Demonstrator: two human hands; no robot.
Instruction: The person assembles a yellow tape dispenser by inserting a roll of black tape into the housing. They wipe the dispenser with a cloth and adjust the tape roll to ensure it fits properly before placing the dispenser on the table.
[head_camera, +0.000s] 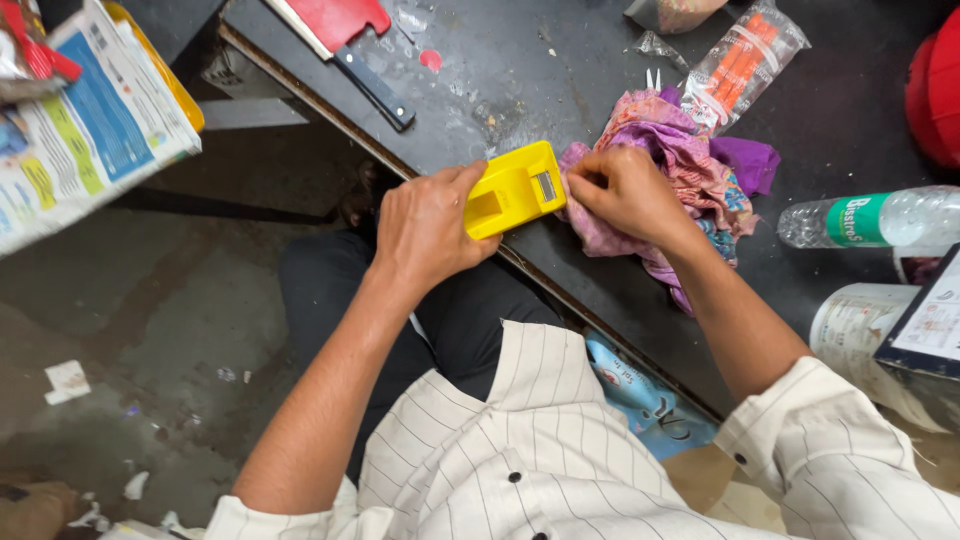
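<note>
Left hand (425, 225): fingers curled round the near end of a yellow plastic casing (514, 188), gripping it from the side, with its far end resting at the desk (520, 70) edge. Right hand (628, 192): closed, fingertips pinching a fold of a crumpled patterned cloth (680, 165), pink and purple, and pressing it against the casing's far end just beside a small grey window in the yellow face. Both hands sit close together, the casing between them.

Casing: rectangular, bright yellow, with a recessed slot on the side towards the left hand.

Cloth: bunched under and beyond the right hand, spreading along the dark, scuffed desk.

Beyond the right hand: clear plastic packet of orange sticks (742, 62), touching the cloth's far edge.

To the outer side of the right hand: clear plastic bottle with a green label (868, 217), lying on its side, apart from the cloth; near it a white cylindrical container (860, 335).

Beyond the left hand: red-bladed tool with a black handle (345, 40), well apart from the casing.

Far outward of the left hand: printed paper stack (85, 130), off the desk.
</note>
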